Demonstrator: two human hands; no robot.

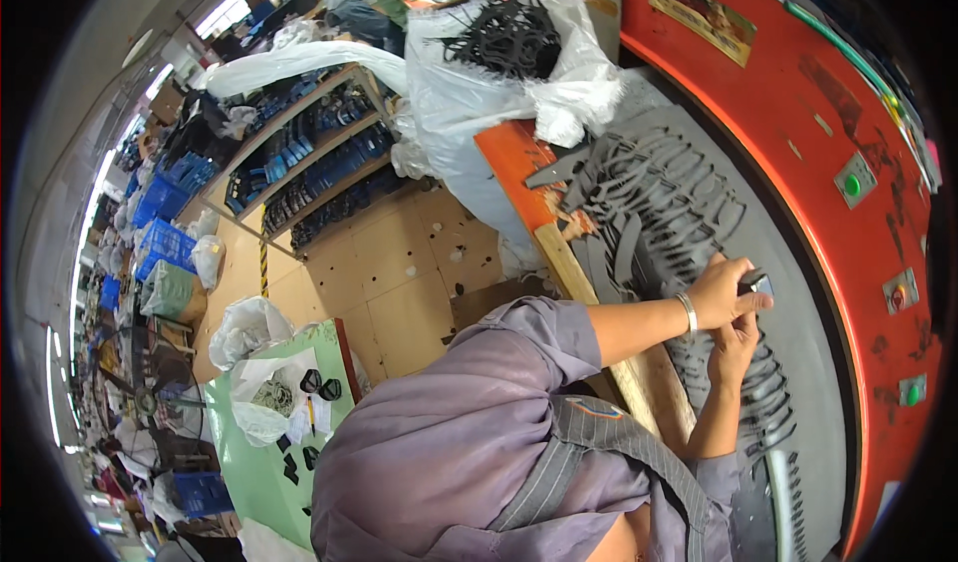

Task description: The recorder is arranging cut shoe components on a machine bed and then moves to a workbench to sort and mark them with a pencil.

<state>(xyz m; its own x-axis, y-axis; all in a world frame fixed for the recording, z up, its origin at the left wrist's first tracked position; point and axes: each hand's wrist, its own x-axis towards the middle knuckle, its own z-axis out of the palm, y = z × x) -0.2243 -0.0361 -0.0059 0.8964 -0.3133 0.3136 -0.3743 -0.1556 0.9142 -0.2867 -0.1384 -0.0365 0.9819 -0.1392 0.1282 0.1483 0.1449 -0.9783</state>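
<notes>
My left hand (720, 294), with a bracelet at the wrist, is closed around a short black object with a shiny end (756, 281); its kind is not clear. Just below, my right hand (734, 344) is closed next to the left one, its fingers bent. Whatever they grip, if anything, is hidden. Both hands are over a long row of overlapping dark curved strips (689, 198) on a grey work surface (813, 362). More strips (766, 402) continue past my right forearm. A pale rod-like piece (781, 502) lies near the lower edge.
A red machine panel with green buttons (854, 184) borders the right side. A wooden edge (569, 263) runs along the surface's left. White plastic with tangled black strips (509, 38) is beyond. At left are a shelf rack (299, 168) and a green table (235, 462).
</notes>
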